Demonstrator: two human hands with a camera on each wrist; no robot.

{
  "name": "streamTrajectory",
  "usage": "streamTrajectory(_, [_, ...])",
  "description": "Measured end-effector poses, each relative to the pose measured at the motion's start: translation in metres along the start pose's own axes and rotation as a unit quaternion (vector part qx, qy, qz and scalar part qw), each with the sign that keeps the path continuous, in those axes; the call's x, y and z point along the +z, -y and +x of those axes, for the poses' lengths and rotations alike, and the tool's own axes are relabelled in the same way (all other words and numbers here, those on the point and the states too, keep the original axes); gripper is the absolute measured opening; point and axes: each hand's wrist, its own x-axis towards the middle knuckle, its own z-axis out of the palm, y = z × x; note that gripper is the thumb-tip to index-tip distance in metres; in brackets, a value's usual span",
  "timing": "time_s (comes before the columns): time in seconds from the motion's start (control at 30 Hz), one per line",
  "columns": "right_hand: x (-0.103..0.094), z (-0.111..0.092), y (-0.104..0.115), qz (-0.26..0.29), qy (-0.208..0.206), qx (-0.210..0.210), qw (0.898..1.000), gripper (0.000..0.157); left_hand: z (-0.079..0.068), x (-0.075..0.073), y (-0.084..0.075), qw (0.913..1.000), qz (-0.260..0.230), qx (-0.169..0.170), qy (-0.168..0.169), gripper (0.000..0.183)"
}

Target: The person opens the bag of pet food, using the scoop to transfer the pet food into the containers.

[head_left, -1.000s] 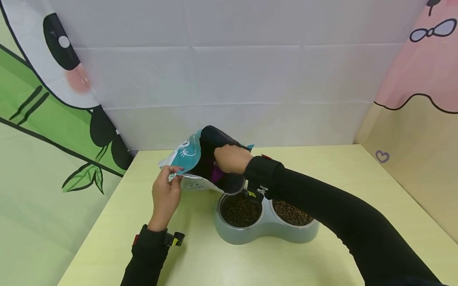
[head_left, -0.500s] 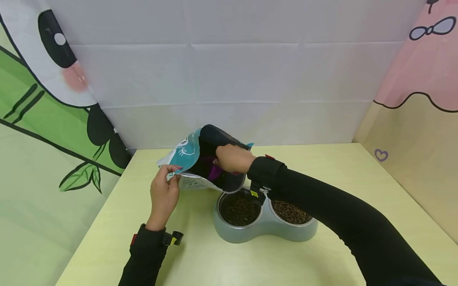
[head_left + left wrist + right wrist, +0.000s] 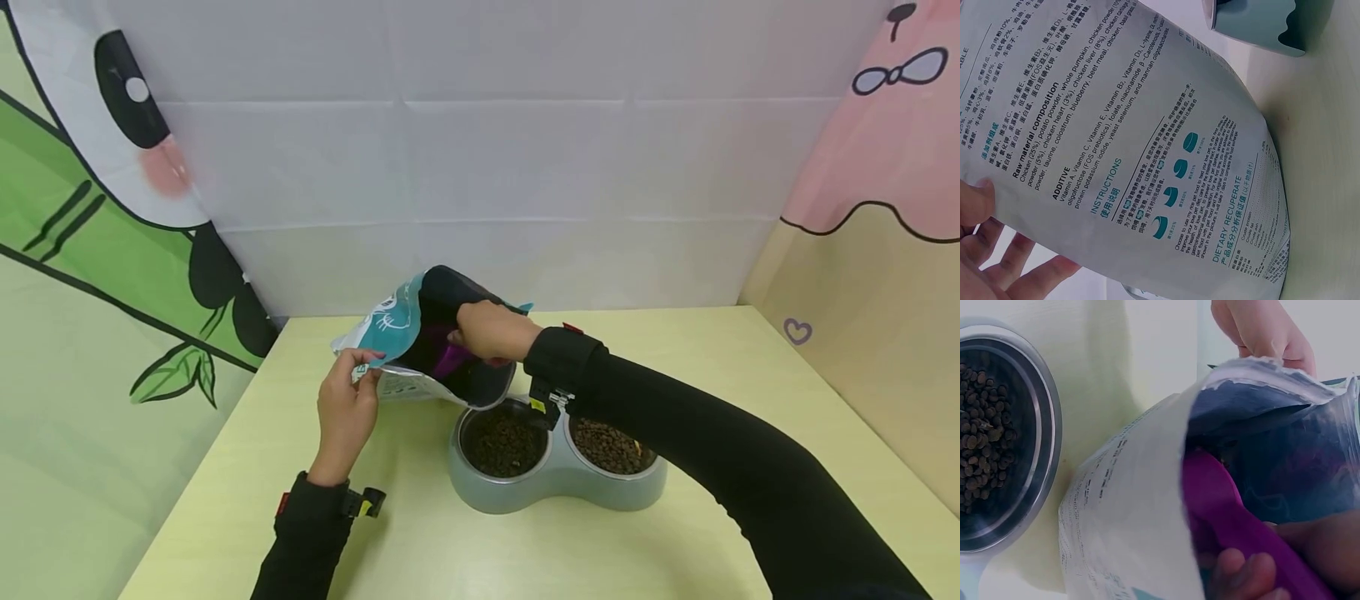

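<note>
A teal and white pet food bag (image 3: pixel 395 323) leans with its mouth gaping toward the right. My left hand (image 3: pixel 347 417) pinches the left edge of that mouth between thumb and fingers. Inside the opening, my right hand (image 3: pixel 491 332) grips the handle of a purple scoop (image 3: pixel 1225 509). The scoop's far end is hidden in the bag, behind the near wall in the right wrist view. Printed feeding text covers the bag's pale back panel (image 3: pixel 1141 150) in the left wrist view.
Just in front of the bag stands a grey-blue double feeder (image 3: pixel 555 492) on the pale yellow table (image 3: pixel 435 558). Brown kibble lies in its left metal bowl (image 3: pixel 1047 425) and its right one. Behind the table hangs a white sheet (image 3: pixel 510 167); printed cartoon sheets flank it.
My right hand has shifted slightly to the right within the bag mouth, and more of the purple scoop shows. The left hand keeps its hold on the bag's edge.
</note>
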Motion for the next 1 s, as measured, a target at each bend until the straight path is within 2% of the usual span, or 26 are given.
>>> streamTrajectory(0.17, [-0.003, -0.003, 0.001, -0.002, 0.005, -0.001, 1.000, 0.035, -0.001, 0.001, 0.001, 1.0000, 0.002, -0.001, 0.003, 0.015])
streamTrajectory(0.47, [-0.016, -0.015, -0.004, 0.022, 0.018, 0.026, 0.999, 0.036, 0.000, 0.000, -0.001, 1.0000, 0.004, -0.004, 0.003, 0.014])
streamTrajectory(1.0, [-0.026, -0.039, -0.030, 0.085, 0.016, -0.043, 0.995, 0.040, 0.001, 0.000, 0.002, 1.0000, 0.001, -0.002, 0.000, 0.014])
